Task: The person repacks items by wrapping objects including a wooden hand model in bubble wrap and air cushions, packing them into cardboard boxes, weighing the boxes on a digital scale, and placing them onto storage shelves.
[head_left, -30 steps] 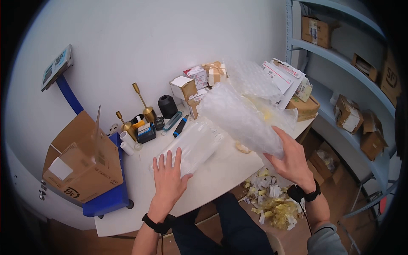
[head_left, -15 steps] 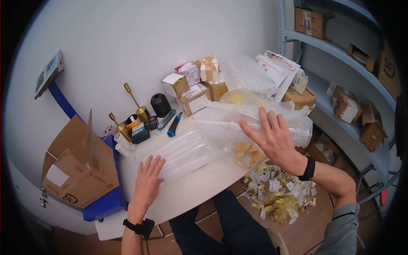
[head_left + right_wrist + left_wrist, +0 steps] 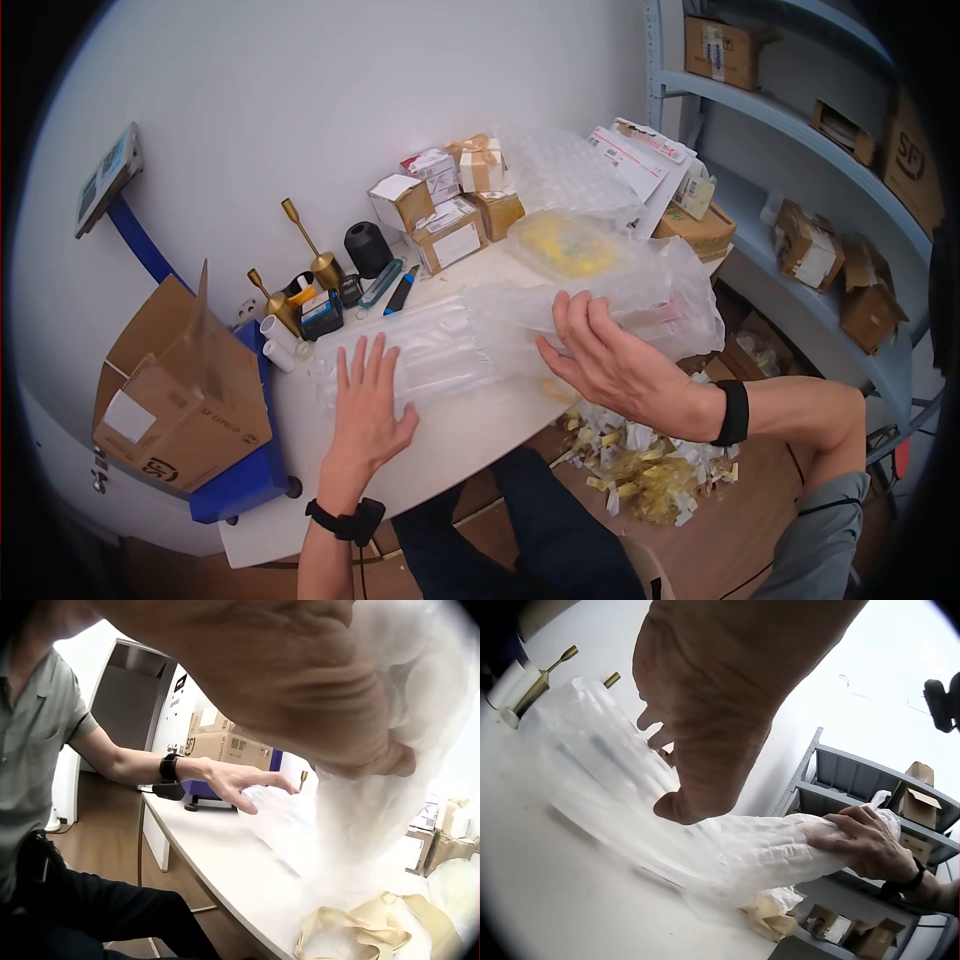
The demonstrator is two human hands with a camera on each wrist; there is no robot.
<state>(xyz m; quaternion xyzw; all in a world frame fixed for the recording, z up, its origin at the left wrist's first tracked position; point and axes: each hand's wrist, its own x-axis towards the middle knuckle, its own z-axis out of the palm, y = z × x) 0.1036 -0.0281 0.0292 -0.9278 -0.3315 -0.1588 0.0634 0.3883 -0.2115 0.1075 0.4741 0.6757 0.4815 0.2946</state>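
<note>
A long sleeve of clear air-column plastic wrap [image 3: 440, 345] lies across the white table, its tube-like ridges flatter on the left. Its right part is a puffed, cloudy bundle [image 3: 690, 315] that reaches the table's right edge. My left hand [image 3: 372, 405] is over the sleeve's left end, fingers straight and thumb spread. Atop the puffed bundle rests my right hand [image 3: 630, 370], its fingers slightly bent and the thumb apart. In the left wrist view the right hand [image 3: 866, 840] lies over the bundle's far end. Whatever is inside the bundle is hidden by the plastic.
An open carton [image 3: 180, 390] stands on a blue scale [image 3: 245, 480] at left. Behind the sleeve are a utility knife [image 3: 401, 290], brass candlesticks [image 3: 325, 268], small boxes [image 3: 447, 235] and bubble wrap [image 3: 565, 175]. Paper scraps [image 3: 650, 460] cover the floor at right.
The puffed bundle, earlier raised and gripped in my right hand, has come down flat on the table. My right hand now rests on top of it; the left stays over the sleeve's left end.
</note>
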